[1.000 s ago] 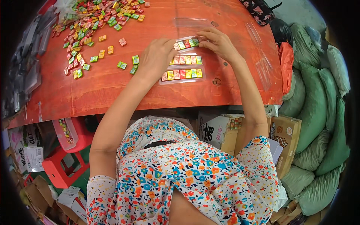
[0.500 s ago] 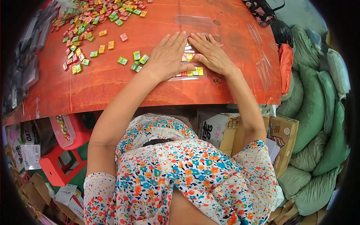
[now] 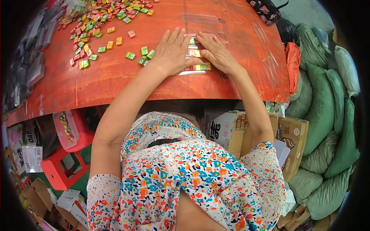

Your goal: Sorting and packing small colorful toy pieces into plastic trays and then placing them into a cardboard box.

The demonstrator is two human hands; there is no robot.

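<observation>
Both my hands lie over clear plastic trays on the red table, with small coloured boxes in rows beneath and between them. My left hand (image 3: 171,54) is flat with fingers stretched out, its thumb reaching over the nearest row of boxes (image 3: 202,67). Opposite it, my right hand (image 3: 218,55) is also open, palm down, fingers pointing away and inward. Between the hands a middle row of boxes (image 3: 194,52) shows in part. The near edge of a clear tray (image 3: 192,72) catches the light. My hands hide the outer ends of the rows.
A heap of loose red, yellow and green boxes (image 3: 92,23) spreads at the far left. Several green boxes (image 3: 144,50) lie beside my left hand. Clear trays or lids (image 3: 269,71) lie on the right. Green sacks (image 3: 316,100) and a cardboard box (image 3: 295,142) stand beside the table (image 3: 135,84).
My hands have drawn slightly apart, showing more of the middle boxes. Both remain flat and spread over the trays. The view has shifted a little.
</observation>
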